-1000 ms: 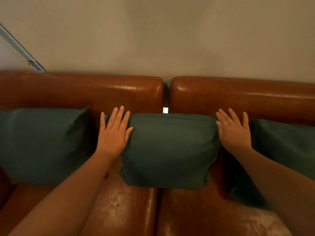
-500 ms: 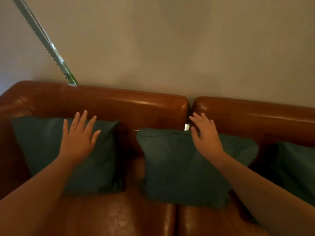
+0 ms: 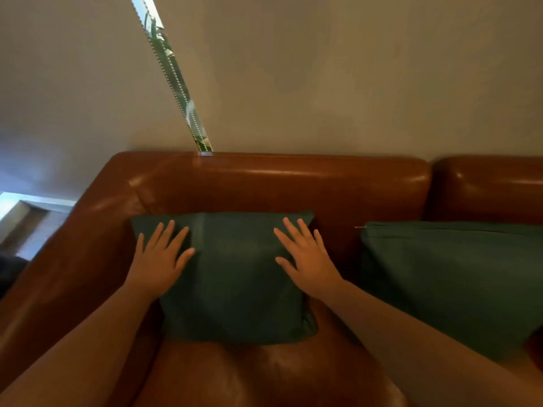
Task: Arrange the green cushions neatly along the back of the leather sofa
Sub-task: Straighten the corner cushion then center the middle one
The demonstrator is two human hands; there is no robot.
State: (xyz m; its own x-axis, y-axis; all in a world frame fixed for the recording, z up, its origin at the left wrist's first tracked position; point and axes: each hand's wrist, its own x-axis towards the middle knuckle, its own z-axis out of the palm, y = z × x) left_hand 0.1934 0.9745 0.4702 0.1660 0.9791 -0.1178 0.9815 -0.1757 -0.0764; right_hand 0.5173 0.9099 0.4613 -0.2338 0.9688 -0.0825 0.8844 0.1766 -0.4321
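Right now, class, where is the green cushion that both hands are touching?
In the head view, the green cushion leans against the sofa back near the sofa's left end, with the second cushion to its right, apart from it.

Sofa [image 3: 264,183]: brown leather, glossy, smooth, highlights showing along backrest top; seat leather looking creased w/ sheen. Left cushion [image 3: 235,277] & right cushion [image 3: 440,283]: green woven cloth, matt, showing fine texture. Wall [image 3: 352,69]: matt, smooth, looking painted.
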